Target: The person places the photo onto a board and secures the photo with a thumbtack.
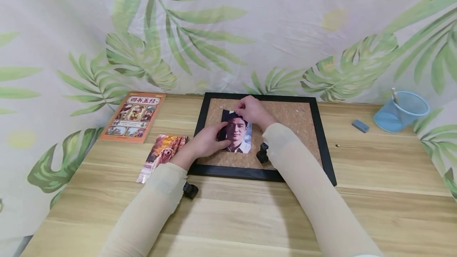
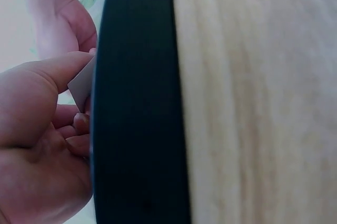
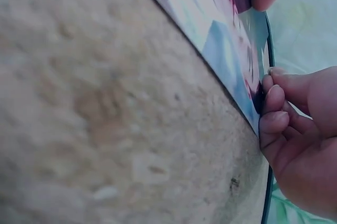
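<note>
A portrait photo (image 1: 236, 132) lies over the left part of a black-framed cork board (image 1: 285, 138). My left hand (image 1: 208, 141) holds the photo by its left side, thumb and forefinger spread over its face. In the left wrist view a pale corner of the photo (image 2: 81, 83) shows between thumb and fingers. At the top edge of the photo, my right hand (image 1: 254, 111) pinches something tiny, apparently a thumbtack, mostly covered by the fingertips. The right wrist view shows this thumb and the bent fingers (image 3: 276, 121) close against the photo's edge.
Left of the board lie a dog photo (image 1: 166, 154) and an orange book (image 1: 133, 117). On the right are a brass-coloured tack (image 1: 337, 145), a blue eraser (image 1: 360, 126) and a blue mesh pen holder (image 1: 396, 114). A leaf-patterned cloth (image 1: 214, 43) hangs behind the table.
</note>
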The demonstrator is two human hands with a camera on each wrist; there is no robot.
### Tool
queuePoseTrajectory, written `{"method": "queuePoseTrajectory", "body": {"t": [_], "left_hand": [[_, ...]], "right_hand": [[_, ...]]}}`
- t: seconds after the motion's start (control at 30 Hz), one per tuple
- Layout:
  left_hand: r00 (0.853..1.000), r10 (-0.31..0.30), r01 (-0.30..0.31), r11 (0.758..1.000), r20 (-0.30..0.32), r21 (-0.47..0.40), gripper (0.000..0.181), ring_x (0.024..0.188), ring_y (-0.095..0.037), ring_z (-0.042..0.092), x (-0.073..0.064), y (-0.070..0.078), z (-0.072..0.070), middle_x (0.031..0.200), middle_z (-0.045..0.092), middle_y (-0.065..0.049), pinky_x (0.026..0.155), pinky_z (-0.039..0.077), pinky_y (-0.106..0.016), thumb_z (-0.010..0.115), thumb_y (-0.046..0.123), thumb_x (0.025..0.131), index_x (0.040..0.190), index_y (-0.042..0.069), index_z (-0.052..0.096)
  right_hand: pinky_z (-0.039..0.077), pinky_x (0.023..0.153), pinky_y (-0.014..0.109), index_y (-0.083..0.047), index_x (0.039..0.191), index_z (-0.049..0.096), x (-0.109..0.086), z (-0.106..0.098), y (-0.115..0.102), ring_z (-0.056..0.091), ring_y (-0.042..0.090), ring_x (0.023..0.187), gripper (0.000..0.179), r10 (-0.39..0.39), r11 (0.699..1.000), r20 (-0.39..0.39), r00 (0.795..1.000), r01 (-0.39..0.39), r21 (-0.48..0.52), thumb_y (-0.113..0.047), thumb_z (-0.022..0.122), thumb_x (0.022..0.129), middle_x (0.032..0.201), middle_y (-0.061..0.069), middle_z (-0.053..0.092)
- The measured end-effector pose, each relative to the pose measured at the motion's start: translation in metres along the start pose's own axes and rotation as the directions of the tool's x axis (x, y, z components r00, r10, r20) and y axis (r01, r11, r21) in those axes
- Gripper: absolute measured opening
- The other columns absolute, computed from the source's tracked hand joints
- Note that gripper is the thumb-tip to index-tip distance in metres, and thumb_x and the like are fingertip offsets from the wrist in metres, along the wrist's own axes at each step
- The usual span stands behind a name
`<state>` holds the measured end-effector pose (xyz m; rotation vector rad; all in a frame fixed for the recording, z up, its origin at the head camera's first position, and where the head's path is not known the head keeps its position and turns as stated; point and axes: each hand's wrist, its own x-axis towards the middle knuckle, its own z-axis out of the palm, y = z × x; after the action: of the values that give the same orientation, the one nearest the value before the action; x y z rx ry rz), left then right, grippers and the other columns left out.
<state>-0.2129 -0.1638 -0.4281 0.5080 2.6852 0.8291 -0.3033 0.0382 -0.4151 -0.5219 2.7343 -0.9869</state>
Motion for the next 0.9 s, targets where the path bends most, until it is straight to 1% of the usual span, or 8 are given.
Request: {"method": "queuePoseTrajectory", "body": {"t": [0.07, 0.23, 0.5, 0.63, 0.67, 0.73, 0.83, 0.9], "left_hand": [[1.0, 0.005, -0.005, 1.0, 0.003, -0.01, 0.072, 0.148, -0.042, 0.053, -0.007, 0.008, -0.005, 0.162, 0.05, -0.029, 0.122, 0.045, -0.055, 0.07, 0.027, 0.105, 0.163, -0.003, 0.041], [0.999, 0.044, -0.043, 0.999, -0.023, 0.017, 0.072, 0.145, -0.041, 0.056, -0.003, -0.003, 0.0, 0.159, 0.053, -0.03, 0.12, 0.047, -0.053, 0.069, 0.033, 0.106, 0.161, -0.004, 0.044], [0.999, 0.033, -0.033, 0.999, -0.025, 0.018, 0.073, 0.146, -0.043, 0.055, 0.0, -0.003, 0.003, 0.159, 0.053, -0.03, 0.121, 0.046, -0.056, 0.071, 0.03, 0.104, 0.162, -0.004, 0.043], [0.997, 0.059, -0.058, 0.998, -0.055, 0.018, 0.074, 0.145, -0.041, 0.056, 0.013, -0.022, 0.015, 0.158, 0.055, -0.027, 0.12, 0.046, -0.055, 0.073, 0.032, 0.102, 0.161, -0.002, 0.045], [0.997, 0.052, -0.052, 0.999, -0.052, 0.006, 0.075, 0.146, -0.04, 0.055, 0.015, -0.025, 0.016, 0.16, 0.054, -0.026, 0.121, 0.045, -0.056, 0.074, 0.032, 0.102, 0.162, -0.001, 0.044], [0.997, 0.048, -0.048, 0.999, -0.068, 0.005, 0.077, 0.145, -0.036, 0.057, 0.022, -0.04, 0.025, 0.16, 0.055, -0.023, 0.119, 0.048, -0.054, 0.075, 0.035, 0.101, 0.163, 0.002, 0.044], [0.996, 0.03, -0.031, 0.999, -0.078, -0.012, 0.077, 0.143, -0.035, 0.059, 0.023, -0.041, 0.026, 0.159, 0.056, -0.021, 0.117, 0.05, -0.054, 0.077, 0.036, 0.099, 0.163, 0.005, 0.046], [0.996, 0.019, -0.021, 1.0, -0.087, -0.02, 0.076, 0.14, -0.035, 0.06, 0.02, -0.036, 0.023, 0.157, 0.058, -0.021, 0.115, 0.051, -0.053, 0.078, 0.035, 0.099, 0.162, 0.006, 0.047]], "right_hand": [[0.053, 0.087, 0.035, -0.001, 0.105, 0.08, 0.002, 0.0, -0.003, 0.066, 0.023, 0.091, 0.02, 0.002, 1.0, 0.009, 1.0, -0.002, -0.025, -0.013, 0.063, 0.107, 0.102, 0.012, 0.077], [0.053, 0.089, 0.035, -0.004, 0.103, 0.08, 0.005, 0.001, -0.009, 0.065, 0.023, 0.093, 0.022, 0.048, 0.995, 0.033, 0.998, -0.045, -0.086, -0.016, 0.062, 0.109, 0.103, 0.01, 0.077], [0.054, 0.099, 0.038, -0.005, 0.109, 0.079, 0.007, -0.001, -0.012, 0.067, 0.024, 0.103, 0.02, 0.137, 0.987, 0.038, 0.99, -0.133, -0.086, -0.016, 0.063, 0.107, 0.115, 0.011, 0.078], [0.055, 0.098, 0.039, -0.004, 0.107, 0.078, 0.006, -0.003, -0.012, 0.067, 0.025, 0.101, 0.019, 0.163, 0.983, 0.031, 0.986, -0.16, -0.084, -0.014, 0.062, 0.105, 0.118, 0.012, 0.078], [0.055, 0.096, 0.039, -0.004, 0.106, 0.078, 0.006, -0.003, -0.011, 0.066, 0.025, 0.1, 0.019, 0.171, 0.982, 0.03, 0.985, -0.168, -0.082, -0.014, 0.062, 0.105, 0.118, 0.012, 0.077], [0.055, 0.095, 0.039, -0.004, 0.105, 0.078, 0.006, -0.003, -0.011, 0.065, 0.025, 0.098, 0.019, 0.184, 0.98, 0.026, 0.983, -0.181, -0.077, -0.013, 0.062, 0.104, 0.118, 0.012, 0.077], [0.056, 0.096, 0.039, -0.004, 0.105, 0.079, 0.007, -0.002, -0.011, 0.066, 0.025, 0.099, 0.019, 0.196, 0.978, 0.019, 0.981, -0.194, -0.072, -0.013, 0.062, 0.104, 0.118, 0.012, 0.078], [0.056, 0.097, 0.039, -0.005, 0.105, 0.079, 0.008, -0.001, -0.011, 0.067, 0.025, 0.101, 0.018, 0.2, 0.977, 0.007, 0.98, -0.199, -0.076, -0.013, 0.063, 0.103, 0.118, 0.012, 0.078]]}}
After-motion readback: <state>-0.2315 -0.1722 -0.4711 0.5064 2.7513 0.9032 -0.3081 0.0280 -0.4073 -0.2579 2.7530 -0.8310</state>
